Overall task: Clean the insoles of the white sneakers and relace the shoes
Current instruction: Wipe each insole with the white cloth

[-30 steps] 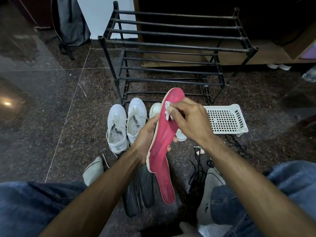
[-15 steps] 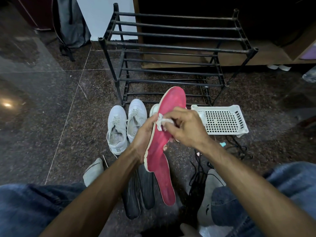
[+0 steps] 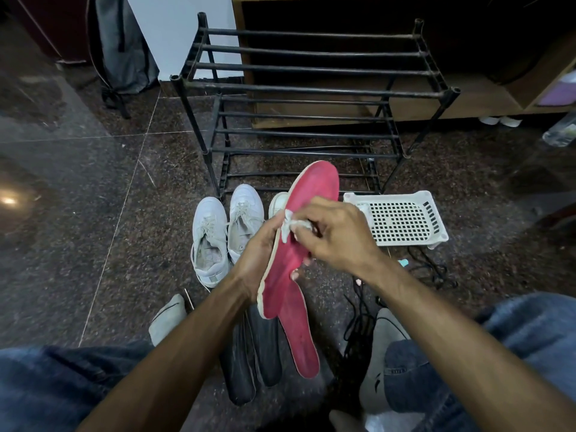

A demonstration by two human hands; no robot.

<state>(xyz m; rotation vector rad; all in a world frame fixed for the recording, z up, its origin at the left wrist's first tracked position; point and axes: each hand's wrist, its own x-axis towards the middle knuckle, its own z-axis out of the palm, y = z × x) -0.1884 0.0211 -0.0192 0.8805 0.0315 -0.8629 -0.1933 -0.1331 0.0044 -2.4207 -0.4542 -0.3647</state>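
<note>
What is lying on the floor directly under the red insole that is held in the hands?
Under the held red insole lies a second red insole, beside two dark insoles. The held one covers the second insole's top end, so that part cannot be seen.

A red insole point(image 3: 307, 219) edged in off-white fills the centre of the frame, a white cloth point(image 3: 294, 224) against it. Left of centre, two white sneakers point(image 3: 226, 232) stand on dark speckled floor point(image 3: 93, 213). A black rack point(image 3: 305, 98) spans the top; a white perforated basket point(image 3: 402, 219) sits at right. Blue denim point(image 3: 514, 353) covers the lower corners, dark grey insoles point(image 3: 252, 353) between.
</note>
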